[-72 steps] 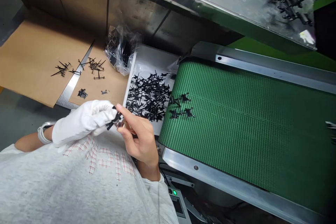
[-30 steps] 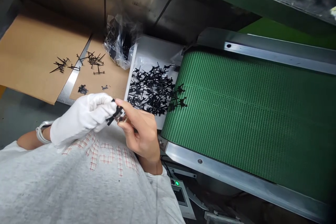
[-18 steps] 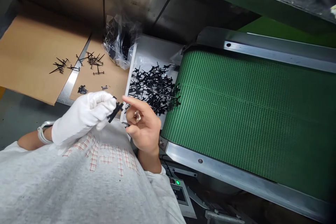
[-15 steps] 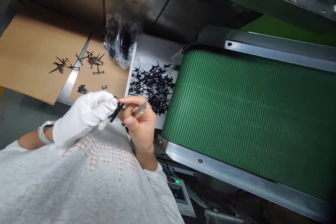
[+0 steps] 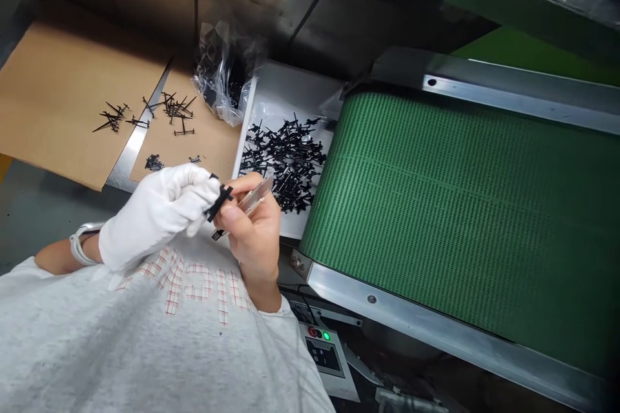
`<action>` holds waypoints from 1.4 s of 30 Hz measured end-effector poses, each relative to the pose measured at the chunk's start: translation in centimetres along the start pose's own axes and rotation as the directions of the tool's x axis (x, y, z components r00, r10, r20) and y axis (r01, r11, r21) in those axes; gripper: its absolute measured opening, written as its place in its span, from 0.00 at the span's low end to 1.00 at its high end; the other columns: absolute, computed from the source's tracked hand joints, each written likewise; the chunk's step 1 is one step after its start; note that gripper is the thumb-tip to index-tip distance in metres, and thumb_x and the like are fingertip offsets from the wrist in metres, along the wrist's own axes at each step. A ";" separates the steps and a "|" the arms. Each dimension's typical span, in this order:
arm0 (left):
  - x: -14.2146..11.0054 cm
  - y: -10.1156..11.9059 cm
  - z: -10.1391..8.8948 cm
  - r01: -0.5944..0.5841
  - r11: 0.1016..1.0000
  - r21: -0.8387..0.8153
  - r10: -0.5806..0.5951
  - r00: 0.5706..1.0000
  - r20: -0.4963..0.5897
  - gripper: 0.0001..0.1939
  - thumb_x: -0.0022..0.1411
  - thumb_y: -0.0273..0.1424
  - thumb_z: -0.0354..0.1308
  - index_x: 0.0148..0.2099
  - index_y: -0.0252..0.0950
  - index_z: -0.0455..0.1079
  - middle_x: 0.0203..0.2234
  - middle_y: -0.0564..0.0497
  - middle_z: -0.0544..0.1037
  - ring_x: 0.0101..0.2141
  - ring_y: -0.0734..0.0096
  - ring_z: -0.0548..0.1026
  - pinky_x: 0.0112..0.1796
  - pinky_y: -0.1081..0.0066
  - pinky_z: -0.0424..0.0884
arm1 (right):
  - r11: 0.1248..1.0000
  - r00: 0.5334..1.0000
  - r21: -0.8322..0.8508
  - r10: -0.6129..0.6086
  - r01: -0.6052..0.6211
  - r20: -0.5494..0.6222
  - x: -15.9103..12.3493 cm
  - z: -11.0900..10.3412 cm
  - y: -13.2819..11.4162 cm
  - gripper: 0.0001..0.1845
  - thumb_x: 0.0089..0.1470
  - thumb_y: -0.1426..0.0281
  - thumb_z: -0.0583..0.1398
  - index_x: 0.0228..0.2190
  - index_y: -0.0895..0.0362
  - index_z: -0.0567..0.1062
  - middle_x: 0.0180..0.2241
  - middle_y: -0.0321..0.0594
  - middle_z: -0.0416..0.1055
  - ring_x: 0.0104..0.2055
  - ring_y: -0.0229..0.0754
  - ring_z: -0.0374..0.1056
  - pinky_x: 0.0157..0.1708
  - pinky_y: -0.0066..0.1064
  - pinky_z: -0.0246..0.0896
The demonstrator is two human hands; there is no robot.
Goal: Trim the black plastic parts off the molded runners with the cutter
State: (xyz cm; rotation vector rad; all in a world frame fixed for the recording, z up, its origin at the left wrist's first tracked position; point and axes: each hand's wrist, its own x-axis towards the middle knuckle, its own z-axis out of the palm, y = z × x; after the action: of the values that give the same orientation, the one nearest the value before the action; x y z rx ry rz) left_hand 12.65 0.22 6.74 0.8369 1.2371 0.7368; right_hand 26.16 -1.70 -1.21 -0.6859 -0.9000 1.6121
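My left hand (image 5: 159,210), in a white glove, pinches a small black plastic part (image 5: 219,203) with short crossbars in front of my shirt. My bare right hand (image 5: 254,226) is closed around a slim, partly see-through tool that looks like a cutter knife (image 5: 252,199). The tool lies slantwise across the palm, its dark end pointing down and left. The right thumb and forefinger are right at the black part and seem to touch it. Behind the hands, a white tray (image 5: 246,117) bears a heap of similar black parts (image 5: 290,155).
Thin black sprues (image 5: 177,106) and a small pile of black bits (image 5: 154,162) lie on brown cardboard (image 5: 58,97). A clear plastic bag (image 5: 225,77) stands behind. A green conveyor belt (image 5: 411,206) with metal rails fills the right, above a control panel (image 5: 324,355).
My right hand has turned, its thumb moving up to the black part and the tool now showing at more of its length. The left hand has barely moved. The view has shifted slightly.
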 end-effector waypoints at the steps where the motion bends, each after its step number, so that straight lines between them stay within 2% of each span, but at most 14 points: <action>1: 0.0 0.0 0.0 0.003 1.000 -0.004 -0.003 1.000 0.001 0.17 0.55 0.38 0.66 0.27 0.38 0.61 0.10 0.61 0.64 0.13 0.83 0.57 0.15 0.78 0.52 | 1.000 1.000 0.019 0.008 -0.007 -0.003 0.1 0.1 0.0 0.08 0.59 0.62 0.65 0.38 0.50 0.73 0.22 0.24 0.54 0.20 0.30 0.47 0.19 0.25 0.47; 6: 0.0 0.0 -0.2 -0.015 1.000 0.008 0.015 1.000 0.027 0.14 0.56 0.35 0.64 0.26 0.38 0.61 0.11 0.60 0.65 0.13 0.83 0.57 0.16 0.78 0.53 | 1.000 0.998 -0.002 0.029 -0.029 0.062 0.2 -0.1 -0.1 0.10 0.59 0.59 0.64 0.38 0.50 0.72 0.22 0.25 0.54 0.20 0.31 0.48 0.20 0.26 0.48; 11: 0.0 0.2 -0.2 -0.041 0.998 0.045 0.040 0.999 0.020 0.13 0.58 0.32 0.61 0.25 0.39 0.61 0.10 0.59 0.65 0.14 0.81 0.57 0.17 0.77 0.55 | 0.967 0.992 -0.221 -0.119 0.123 0.034 -0.3 -0.5 -0.5 0.22 0.62 0.48 0.58 0.49 0.49 0.72 0.25 0.29 0.56 0.24 0.35 0.52 0.23 0.29 0.54; 15: 0.0 0.0 -0.2 -0.053 0.996 0.067 0.051 0.998 0.034 0.15 0.61 0.34 0.60 0.24 0.38 0.61 0.11 0.59 0.65 0.15 0.81 0.57 0.16 0.76 0.52 | 0.937 0.986 -0.310 -0.164 0.163 0.022 -0.1 -0.2 -0.9 0.21 0.60 0.49 0.62 0.47 0.48 0.74 0.25 0.29 0.58 0.24 0.35 0.53 0.23 0.29 0.54; 20: 0.1 -0.2 -0.3 -0.069 0.993 0.094 0.062 0.994 0.085 0.17 0.62 0.34 0.59 0.23 0.37 0.61 0.12 0.58 0.65 0.16 0.82 0.57 0.16 0.78 0.52 | 0.939 0.987 -0.312 -0.161 0.147 -0.020 0.5 -0.2 -0.9 0.10 0.61 0.57 0.65 0.41 0.46 0.76 0.23 0.27 0.57 0.22 0.34 0.54 0.22 0.27 0.55; 24: 0.1 -0.2 -0.5 -0.088 0.994 0.061 0.083 0.994 0.078 0.16 0.62 0.31 0.58 0.23 0.38 0.61 0.12 0.58 0.65 0.15 0.82 0.57 0.16 0.79 0.52 | 0.951 0.992 -0.281 -0.125 0.126 0.021 0.5 -0.7 -0.8 0.09 0.59 0.62 0.67 0.42 0.45 0.77 0.23 0.27 0.56 0.23 0.34 0.55 0.22 0.26 0.56; 27: 0.1 -0.1 -0.6 -0.065 0.997 0.039 0.061 0.995 0.079 0.14 0.61 0.29 0.58 0.24 0.38 0.61 0.12 0.58 0.65 0.15 0.82 0.58 0.16 0.79 0.53 | 0.975 0.990 -0.179 -0.121 0.132 0.069 0.3 -1.1 -0.6 0.11 0.62 0.58 0.63 0.46 0.45 0.77 0.24 0.28 0.55 0.23 0.34 0.53 0.22 0.27 0.53; 30: 0.1 0.0 -0.5 -0.054 0.998 0.042 0.052 0.997 0.065 0.13 0.61 0.29 0.58 0.24 0.38 0.61 0.11 0.59 0.65 0.15 0.82 0.57 0.15 0.79 0.52 | 0.987 0.985 -0.077 -0.131 0.140 0.109 0.1 -1.2 -0.4 0.20 0.67 0.51 0.54 0.49 0.46 0.77 0.24 0.29 0.53 0.23 0.36 0.50 0.22 0.29 0.50; 31: 0.1 0.0 -0.5 -0.056 0.997 0.050 0.053 0.997 0.061 0.14 0.62 0.29 0.58 0.24 0.38 0.62 0.12 0.59 0.65 0.15 0.82 0.57 0.15 0.79 0.52 | 0.988 0.984 -0.071 -0.129 0.138 0.119 0.1 -1.2 -0.5 0.21 0.67 0.51 0.53 0.50 0.46 0.77 0.24 0.29 0.52 0.24 0.36 0.50 0.23 0.29 0.50; 33: 0.1 0.0 -0.4 -0.064 0.996 0.068 0.060 0.997 0.054 0.15 0.62 0.31 0.58 0.24 0.38 0.61 0.12 0.59 0.65 0.15 0.82 0.57 0.15 0.79 0.52 | 0.984 0.982 -0.098 -0.134 0.148 0.137 0.2 -1.2 -0.5 0.20 0.64 0.50 0.58 0.51 0.46 0.76 0.24 0.29 0.52 0.24 0.35 0.50 0.23 0.29 0.49; 36: 0.0 -0.3 -0.5 -0.095 0.988 0.124 0.090 0.995 0.049 0.16 0.63 0.34 0.59 0.24 0.37 0.64 0.14 0.59 0.64 0.16 0.82 0.57 0.16 0.79 0.53 | 0.969 0.987 -0.200 -0.129 0.145 0.094 0.3 -1.2 -0.7 0.21 0.56 0.52 0.67 0.48 0.46 0.76 0.23 0.27 0.52 0.24 0.35 0.51 0.23 0.28 0.50; 39: -0.1 -0.8 -0.9 -0.160 0.966 0.205 0.154 0.987 0.046 0.12 0.63 0.36 0.61 0.29 0.37 0.70 0.17 0.58 0.68 0.18 0.82 0.60 0.18 0.79 0.58 | 0.955 0.995 -0.282 -0.102 0.095 -0.011 0.3 -0.9 -0.8 0.13 0.60 0.54 0.65 0.40 0.49 0.76 0.22 0.27 0.55 0.22 0.34 0.53 0.21 0.27 0.52; 42: -0.2 -1.1 -1.2 -0.190 0.951 0.245 0.184 0.982 0.046 0.11 0.57 0.39 0.68 0.34 0.38 0.74 0.21 0.57 0.73 0.21 0.79 0.66 0.22 0.78 0.63 | 0.964 0.992 -0.256 -0.097 0.075 -0.075 0.3 -0.4 -0.9 0.12 0.61 0.56 0.63 0.37 0.50 0.73 0.23 0.27 0.60 0.20 0.32 0.54 0.19 0.26 0.53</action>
State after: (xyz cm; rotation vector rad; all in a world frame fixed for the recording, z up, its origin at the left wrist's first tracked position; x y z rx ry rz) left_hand 11.48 -0.37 5.72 1.1787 1.2571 0.7298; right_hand 26.92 -1.25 -0.66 -0.8755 -1.0680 1.3924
